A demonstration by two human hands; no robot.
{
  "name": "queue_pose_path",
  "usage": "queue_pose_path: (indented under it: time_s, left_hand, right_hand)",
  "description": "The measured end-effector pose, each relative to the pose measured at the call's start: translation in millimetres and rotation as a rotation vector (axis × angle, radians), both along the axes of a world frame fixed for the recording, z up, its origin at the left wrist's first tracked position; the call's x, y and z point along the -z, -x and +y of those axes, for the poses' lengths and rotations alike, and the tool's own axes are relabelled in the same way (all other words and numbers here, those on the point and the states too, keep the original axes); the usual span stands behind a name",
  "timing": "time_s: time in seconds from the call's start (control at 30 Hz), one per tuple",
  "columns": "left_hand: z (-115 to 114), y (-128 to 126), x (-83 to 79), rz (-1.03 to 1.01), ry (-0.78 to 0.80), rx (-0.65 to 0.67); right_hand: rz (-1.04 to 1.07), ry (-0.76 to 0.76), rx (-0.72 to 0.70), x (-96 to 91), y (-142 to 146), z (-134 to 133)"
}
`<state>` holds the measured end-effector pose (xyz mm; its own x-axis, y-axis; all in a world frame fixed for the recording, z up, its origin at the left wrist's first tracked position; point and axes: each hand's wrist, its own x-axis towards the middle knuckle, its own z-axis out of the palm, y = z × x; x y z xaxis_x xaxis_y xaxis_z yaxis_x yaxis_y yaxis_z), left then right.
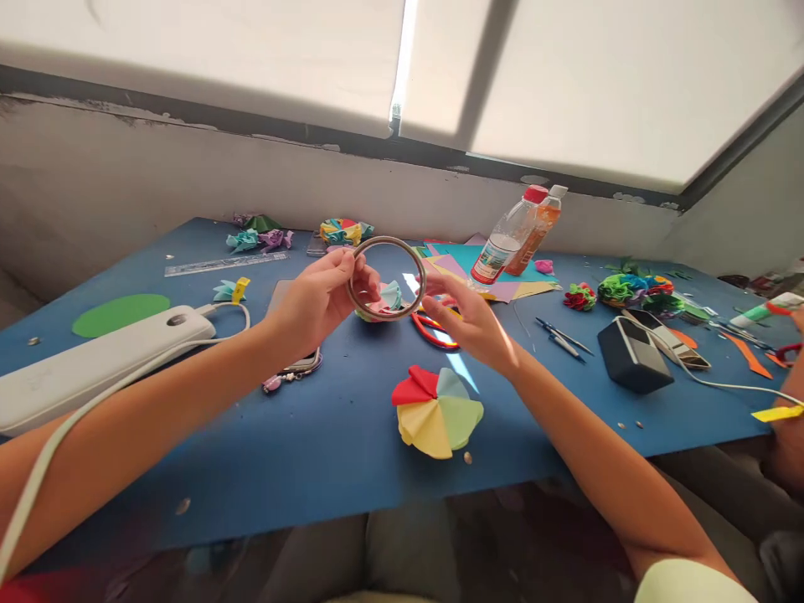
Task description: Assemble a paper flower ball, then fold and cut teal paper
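A thin ring-shaped roll of tape (388, 316) is held upright above the table. My left hand (327, 289) pinches its left rim between thumb and fingers. At the opposite rim, my right hand (468, 318) has its fingertips against the roll, the thumb slightly below the other fingers. Through the ring shows part of a pink and pale blue paper piece (390, 295). Red-handled scissors (433, 333) lie partly behind my right hand. Nearer to me rests a round folded-paper piece (438, 412) in red, yellow, green and pale blue.
A white power strip (106, 364) with a cable and a green paper oval (121, 315) lie left. A phone (305, 362) is partly behind my left arm. Bottles (496, 251) stand on coloured paper at the back. Right are pens (562, 339), a dark box (634, 353) and another person's hand (797, 322).
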<state>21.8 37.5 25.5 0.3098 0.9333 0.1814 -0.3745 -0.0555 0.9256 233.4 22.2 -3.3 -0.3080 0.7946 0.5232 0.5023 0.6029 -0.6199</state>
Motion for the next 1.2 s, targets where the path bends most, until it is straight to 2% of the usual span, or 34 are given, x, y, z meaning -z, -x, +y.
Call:
queue_pose_path:
  time_s: [0.1,0.2,0.27,0.37,0.5,0.57,0.7,0.9,1.07,1.2]
  left_hand:
    - [13.5,-8.4,-5.4,-0.062,-0.011,-0.014]
    - [31.5,-18.0,-15.2,-0.162,-0.013,-0.023]
    - [40.8,-27.1,-21.8,-0.22,0.036,-0.013]
    - [46.6,-45.2,-24.6,-0.215,0.083,-0.002]
    - [41.4,-66.5,-14.8,-0.147,0.131,0.058]
    - [38.2,-71.0,-10.7,-0.13,0.177,0.048]
    - [38.4,-69.1,-10.1,-0.107,0.291,-0.053]
    - [41.4,-70.6,-4.9,-0.049,0.381,-0.089]
    - [41.4,-72.7,5.5,-0.025,0.301,-0.119]
    - [45.5,-63.1,4.0,-0.045,0.089,-0.123]
  right_hand:
    - [0.145,0.146,-0.151,-19.6,7.4,3.3]
    - [0.225,0.096,-0.155,-34.2,11.6,12.3]
    - [0.279,0.033,-0.133,-37.2,14.3,18.2]
    - [0.289,-0.094,-0.083,-30.5,17.0,23.6]
    - [0.27,-0.2,-0.045,-16.3,12.4,20.0]
    - [0.322,-0.104,-0.109,-12.7,8.5,16.2]
    - [0.398,0.156,-0.265,-7.2,7.7,14.7]
    - [0.385,0.114,-0.216,5.5,16.6,22.5]
    - [0.38,0.138,-0.19,5.3,15.8,21.7]
    - [0.443,0.076,-0.043,0.4,8.8,24.3]
